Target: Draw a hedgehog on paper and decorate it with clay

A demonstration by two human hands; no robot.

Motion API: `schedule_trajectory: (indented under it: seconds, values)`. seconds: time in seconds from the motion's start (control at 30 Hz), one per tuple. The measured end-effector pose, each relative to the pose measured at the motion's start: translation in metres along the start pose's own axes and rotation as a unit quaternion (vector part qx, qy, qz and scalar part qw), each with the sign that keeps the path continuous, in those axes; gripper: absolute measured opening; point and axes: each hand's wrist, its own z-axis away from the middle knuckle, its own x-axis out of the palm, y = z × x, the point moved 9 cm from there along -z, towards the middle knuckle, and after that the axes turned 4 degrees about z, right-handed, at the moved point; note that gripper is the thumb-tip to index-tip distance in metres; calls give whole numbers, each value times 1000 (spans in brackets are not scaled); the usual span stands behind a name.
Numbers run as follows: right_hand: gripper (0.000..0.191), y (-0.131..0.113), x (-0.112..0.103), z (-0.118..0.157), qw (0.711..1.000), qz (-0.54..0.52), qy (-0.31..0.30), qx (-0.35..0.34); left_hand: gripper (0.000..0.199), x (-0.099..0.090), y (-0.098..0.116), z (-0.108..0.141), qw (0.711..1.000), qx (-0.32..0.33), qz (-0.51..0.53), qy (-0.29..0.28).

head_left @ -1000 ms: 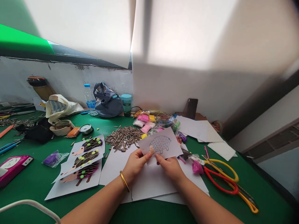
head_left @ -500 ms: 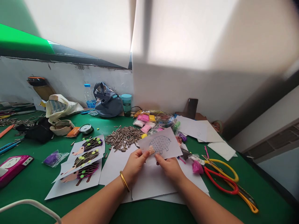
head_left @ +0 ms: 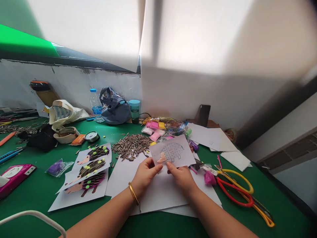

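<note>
Both hands hold up a white card (head_left: 187,155) with a hedgehog drawn in blue line; its snout is covered in flat peach clay. My left hand (head_left: 146,173), a gold bangle on its wrist, pinches the card's lower left corner. My right hand (head_left: 182,177) grips the bottom edge, thumb in front and fingers behind. Beneath them lie white paper sheets (head_left: 160,198). A heap of striped sunflower seeds (head_left: 132,145) sits just beyond my left hand. To the left, finished hedgehog cards (head_left: 92,170) with seed spines and green dots overlap each other.
Scissors with red and yellow handles (head_left: 235,191) lie at the right near a magenta clay lump (head_left: 210,178). Bagged coloured clay (head_left: 156,127) is piled behind the card. A blue bag (head_left: 115,109), cup (head_left: 135,111) and bottle (head_left: 95,104) stand by the wall. A phone (head_left: 204,115) leans there.
The card has shifted slightly right, and my left thumb has slid down off the peach snout, which now shows more fully. Both hands still hold the card.
</note>
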Motion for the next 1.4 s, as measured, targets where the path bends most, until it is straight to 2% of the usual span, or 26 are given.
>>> schedule_trajectory:
  seconds: [0.13,0.3,0.4,0.5,0.63,0.8,1.03,1.2,1.4]
  values:
    - [36,8,3,-1,999,-39,-11,2,42,-4,2,-3,999,13,-47,16]
    - [47,18,7,-1,994,-105,-16,28,41,-13,24,2,987,120,-50,91]
    - [47,18,8,0,991,-125,-17,33,32,-9,34,8,976,172,-106,84]
    - [42,16,9,0,992,-119,-27,27,20,-9,36,12,964,197,-157,81]
    - [36,17,9,0,994,-108,-26,20,17,-13,35,11,962,198,-163,97]
    - [36,16,8,-1,995,-93,-30,14,15,-13,35,8,966,185,-156,87]
    - [34,8,2,1,1000,-28,-14,3,11,-16,36,7,968,176,-147,99]
    - [34,11,0,-2,1000,-29,-11,1,25,-13,34,7,975,169,-116,86]
    - [37,10,-1,-1,1000,1,-8,-1,16,-12,36,7,977,156,-112,89]
